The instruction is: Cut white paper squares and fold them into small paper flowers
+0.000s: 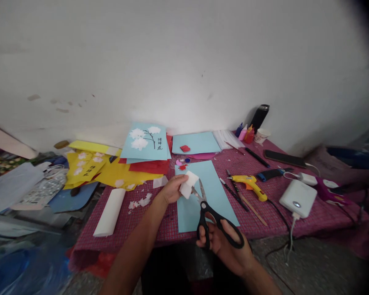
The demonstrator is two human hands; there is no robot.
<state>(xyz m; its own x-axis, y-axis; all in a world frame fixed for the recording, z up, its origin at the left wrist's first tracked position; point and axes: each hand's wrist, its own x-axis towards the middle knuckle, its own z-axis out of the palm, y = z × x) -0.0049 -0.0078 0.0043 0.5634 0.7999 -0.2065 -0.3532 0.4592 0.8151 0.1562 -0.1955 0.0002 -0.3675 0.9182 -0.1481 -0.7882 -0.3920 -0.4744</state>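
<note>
My left hand (174, 189) pinches a small folded piece of white paper (189, 184) above the table. In my right hand (224, 243) are black-handled scissors (203, 207), fingers through the loops. Their blades are parted, with the tips at the paper's right edge. Beneath both lies a sheet of light blue paper (215, 200). White paper scraps (140, 202) lie left of my left hand, and a thick white paper roll or folded stack (110, 213) rests farther left.
Blue sheets with white paper blossoms (147, 141) and yellow paper (110, 172) lie at the back left. A yellow glue gun (249, 184), a white power bank (298, 198), pens and a dark phone (284, 158) are on the right. A black flask (260, 116) and paper cup (262, 135) stand behind.
</note>
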